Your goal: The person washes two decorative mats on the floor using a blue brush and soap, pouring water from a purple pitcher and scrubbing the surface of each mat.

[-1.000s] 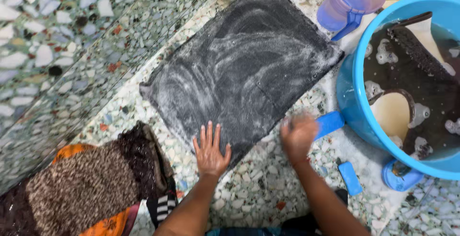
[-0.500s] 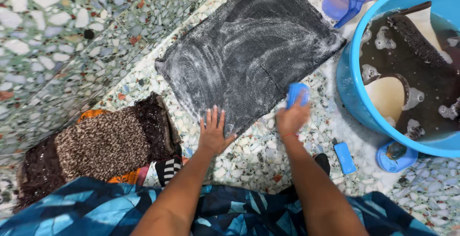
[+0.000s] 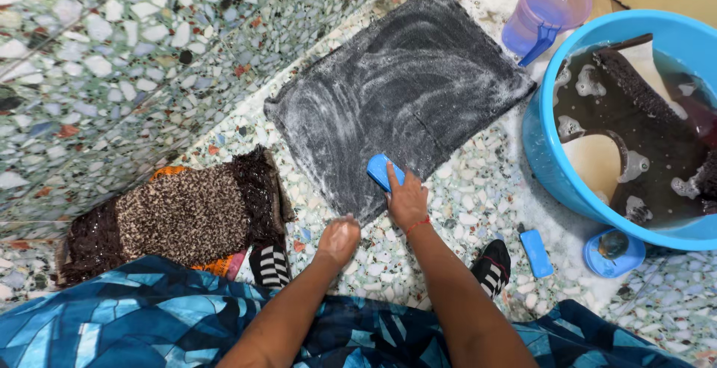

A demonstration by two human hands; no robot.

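A dark grey mat [image 3: 396, 99] streaked with white soap lies flat on the speckled floor. My right hand [image 3: 407, 200] grips a blue scrubbing brush [image 3: 382, 171] pressed on the mat's near edge. Just off the mat's near corner, my left hand [image 3: 337, 239] hovers over the floor with fingers curled into a loose, soapy fist and nothing in it.
A blue tub [image 3: 556, 166] of murky soapy water with dark cloth stands at the right. A purple jug [image 3: 545, 10] sits behind it. A blue soap bar [image 3: 536, 252] and small blue dish [image 3: 612, 252] lie near the tub. A brown patterned rug [image 3: 179, 215] is bunched at left.
My left hand lifted off the mat's near edge and curled into a fist. My right hand slid the brush leftward along the mat's near edge.
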